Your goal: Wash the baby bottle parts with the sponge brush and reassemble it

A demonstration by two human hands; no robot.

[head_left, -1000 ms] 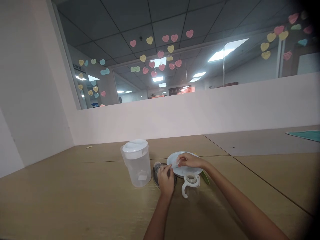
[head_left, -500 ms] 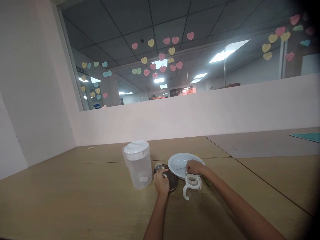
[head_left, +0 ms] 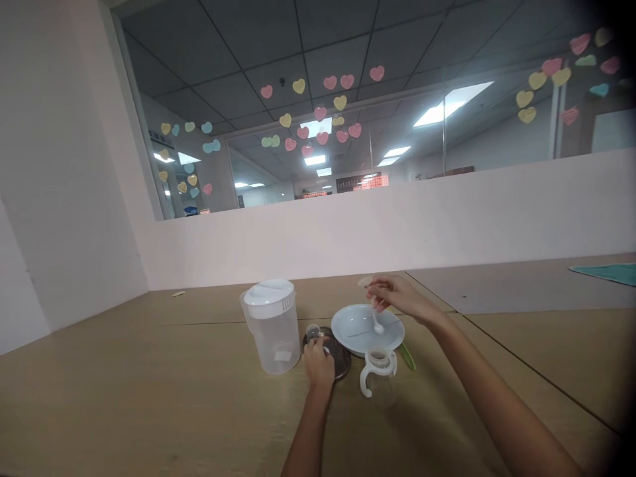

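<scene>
Over a white bowl (head_left: 342, 328), my right hand (head_left: 400, 296) pinches a whitish piece with a thin stem (head_left: 376, 317) that ends in a small rounded white tip. A pale flat disc (head_left: 365, 281) shows at those fingertips; I cannot tell whether it joins the stem. My left hand (head_left: 319, 363) rests at a dark round metal plate (head_left: 342, 361), its fingers curled at a small clear cup (head_left: 313, 331). A bit of white shows beside these fingers. Nearer me stands an uncovered clear bottle (head_left: 382, 387) with a white curved handle collar (head_left: 380, 362).
Left of the plate stands a translucent lidded pitcher (head_left: 275, 331). A green strip-like handle (head_left: 408, 356) lies by the bowl's right side. Farther off are a teal cloth (head_left: 606, 271) at right and a small pale scrap (head_left: 177, 293) by the wall.
My right hand has risen out of the bowl, lifting the stemmed piece. The left index finger, stretched out before, has curled in by the clear cup.
</scene>
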